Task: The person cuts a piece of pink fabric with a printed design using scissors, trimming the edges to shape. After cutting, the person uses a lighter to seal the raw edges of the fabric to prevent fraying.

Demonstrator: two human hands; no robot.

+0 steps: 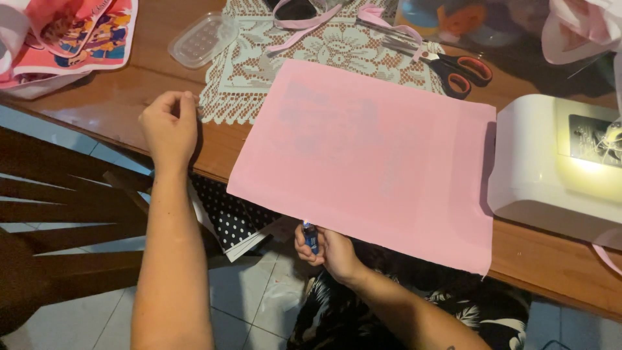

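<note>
- Pink sheet (369, 159): large, rectangular, lying flat, its near edge overhanging the wooden table's (557, 272) front edge.
- Small blue tube (311, 237): upright, just below the table's front edge, at the sheet's near edge.

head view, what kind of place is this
Probably a home craft table: a wooden table with a lace doily, scissors, a pink sheet and a white machine.
</note>
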